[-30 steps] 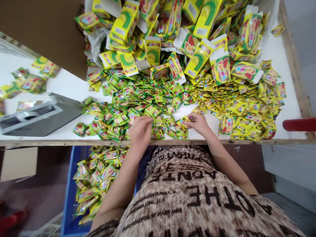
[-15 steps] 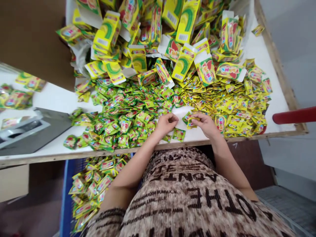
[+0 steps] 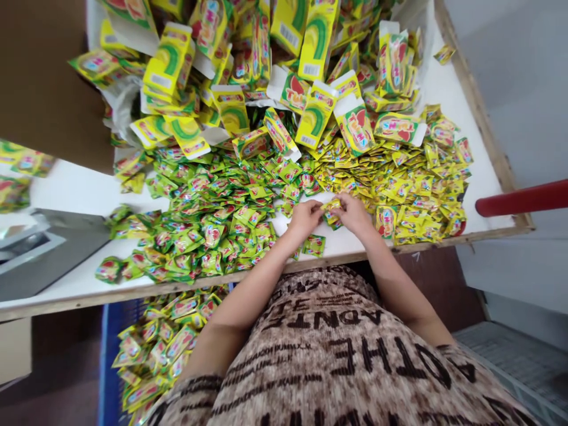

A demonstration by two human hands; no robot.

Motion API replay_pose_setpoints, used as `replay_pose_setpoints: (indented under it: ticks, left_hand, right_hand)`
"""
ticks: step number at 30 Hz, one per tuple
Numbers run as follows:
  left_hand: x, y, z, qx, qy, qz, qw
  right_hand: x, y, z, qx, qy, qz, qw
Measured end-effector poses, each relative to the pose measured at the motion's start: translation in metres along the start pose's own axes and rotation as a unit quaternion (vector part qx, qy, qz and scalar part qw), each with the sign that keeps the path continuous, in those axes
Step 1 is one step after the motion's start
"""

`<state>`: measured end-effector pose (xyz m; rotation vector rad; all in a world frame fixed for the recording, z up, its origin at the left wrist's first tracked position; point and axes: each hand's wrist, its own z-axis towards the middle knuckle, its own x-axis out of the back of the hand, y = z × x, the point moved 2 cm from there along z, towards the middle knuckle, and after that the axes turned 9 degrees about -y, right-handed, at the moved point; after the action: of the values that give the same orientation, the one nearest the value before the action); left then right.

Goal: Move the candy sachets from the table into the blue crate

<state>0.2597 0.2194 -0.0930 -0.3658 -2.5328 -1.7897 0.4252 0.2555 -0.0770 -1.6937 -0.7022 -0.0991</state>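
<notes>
My right hand (image 3: 354, 214) pinches small candy packets, a yellow packet (image 3: 332, 205) with a green packet (image 3: 332, 220) under it, just above the white tabletop. My left hand (image 3: 306, 218) is closed, its fingertips at the left edge of the same packets. Between my forearms, a loose green packet (image 3: 314, 245) lies flat near the table's front edge. A heap of green candy packets (image 3: 213, 234) spreads left of my hands, and a heap of yellow candy packets (image 3: 410, 192) lies to the right.
Behind the heaps, yellow printed boxes (image 3: 317, 112) are piled high, several with open flaps. A brown carton (image 3: 53, 77) stands at the left, above a grey metal plate (image 3: 66, 236). A red bar (image 3: 523, 198) juts in from the right. Below the table, a blue crate (image 3: 109, 355) holds filled packs.
My hands have come together, and my left fingertips now meet the packets in my right hand. The whole view has shifted, so the table appears further left.
</notes>
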Motion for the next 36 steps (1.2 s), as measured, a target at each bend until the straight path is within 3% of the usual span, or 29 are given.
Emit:
replay_pose_setpoints:
  ticks: [3, 6, 9, 12, 14, 17, 22, 26, 31, 36]
  left_hand:
    - [-0.005, 0.002, 0.004, 0.064, 0.001, -0.162, 0.985]
    - [-0.002, 0.004, -0.006, 0.067, 0.027, -0.286, 0.955]
    - [-0.001, 0.003, -0.022, 0.018, 0.068, -0.333, 0.940]
    - [-0.006, 0.000, -0.034, -0.056, 0.086, -0.323, 0.941]
    - [-0.011, -0.002, -0.036, -0.064, 0.086, -0.327, 0.939]
    - [-0.014, -0.002, -0.027, -0.018, 0.081, -0.334, 0.939]
    - [-0.012, 0.002, -0.012, 0.048, 0.056, -0.210, 0.975]
    - [-0.011, 0.002, -0.027, -0.040, 0.067, -0.175, 0.981]
    - [-0.012, -0.002, -0.051, -0.102, 0.068, -0.235, 0.964]
    - [-0.012, 0.000, -0.056, -0.111, 0.090, -0.197, 0.970]
  right_hand:
    - [-0.008, 0.002, -0.002, 0.016, 0.008, 0.032, 0.999]
    - [-0.007, -0.001, -0.015, 0.006, 0.061, 0.203, 0.977]
    - [-0.013, -0.008, -0.030, -0.029, 0.114, 0.359, 0.926]
    - [-0.030, -0.013, -0.034, -0.046, 0.134, 0.411, 0.900]
    - [-0.041, -0.012, -0.031, -0.049, 0.149, 0.397, 0.904]
    - [-0.048, -0.005, -0.026, -0.043, 0.173, 0.329, 0.927]
    - [-0.047, 0.004, -0.029, -0.034, 0.162, 0.244, 0.955]
    - [-0.040, -0.001, -0.040, -0.002, 0.164, 0.137, 0.977]
    - [-0.041, -0.021, -0.052, 0.104, 0.098, -0.060, 0.988]
    - [-0.043, -0.030, -0.057, 0.107, 0.074, -0.056, 0.990]
